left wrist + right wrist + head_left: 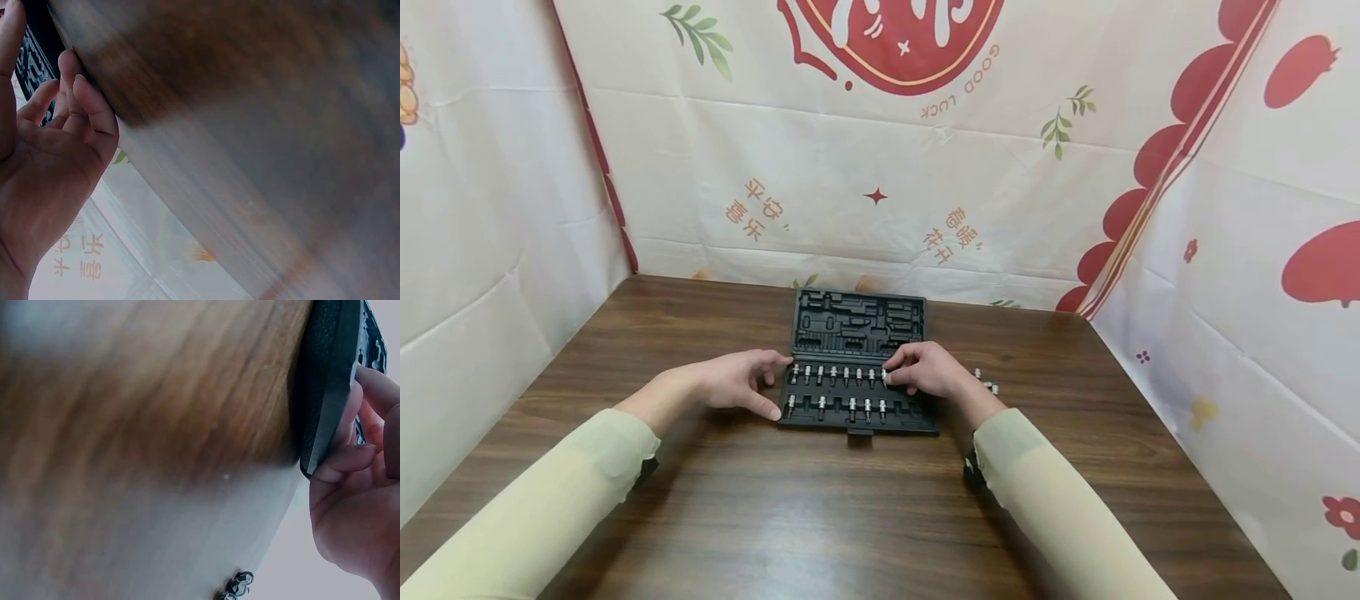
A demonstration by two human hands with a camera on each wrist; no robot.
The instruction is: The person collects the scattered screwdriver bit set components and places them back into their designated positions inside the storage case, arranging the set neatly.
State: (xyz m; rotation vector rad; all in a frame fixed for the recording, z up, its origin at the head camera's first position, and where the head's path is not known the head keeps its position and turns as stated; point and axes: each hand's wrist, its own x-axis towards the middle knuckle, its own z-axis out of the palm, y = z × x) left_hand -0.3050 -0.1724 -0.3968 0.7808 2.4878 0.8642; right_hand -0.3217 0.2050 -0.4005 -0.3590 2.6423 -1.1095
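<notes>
A brown wood-grained table [820, 517] carries an open black case [837, 392] near the table's far edge, lid [860, 321] on the far side. A few silver sockets [992, 388] lie loose near the case, to its right.

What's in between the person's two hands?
In the head view, part of the black case, with little silvery pieces in it, lies between the left hand and right hand.

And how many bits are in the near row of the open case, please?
5: one bit at the left end, another bit to its right, then three bits close together near the middle. In this row, none seems hidden.
</notes>
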